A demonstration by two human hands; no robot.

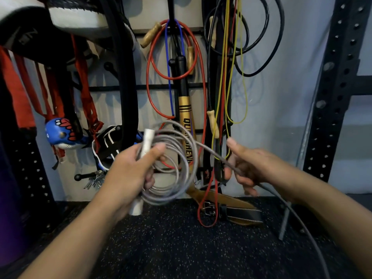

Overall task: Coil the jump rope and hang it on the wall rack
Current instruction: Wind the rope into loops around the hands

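Coiling is the step in hand. The left hand [132,168] is curled round a white handle [145,146] of the grey jump rope [177,158], thumb lying across the front, and the same grip pins several finished loops, which hang just right of those fingers and dip below them. From the top of the bundle one strand runs rightward to the right hand [247,168], where it passes between the thumb and the bent fingers [243,174] in a loose pinch; the other fingers are only half curled. Beyond that hand the free tail [298,222] drops down and out of view at the lower right, so a fair length seems left to wind, and the second handle is not visible.

The next move probably calls for the right hand to slide along the strand, bring another loop across to the left-hand fingers, and match its size to the ones already held, while the left grip stays firm enough that the loops do not spring apart.

No true container shows here. The nearest thing to one is the wall rack [112,88] above and behind both hands, whose pegs already carry a red rope [204,77], a blue cord [168,77], yellow bands [244,93], black cable [267,33] and a gold-and-black bat [184,105]. A leather belt [239,212] lies on the speckled floor [171,248] below the right-hand fingers.
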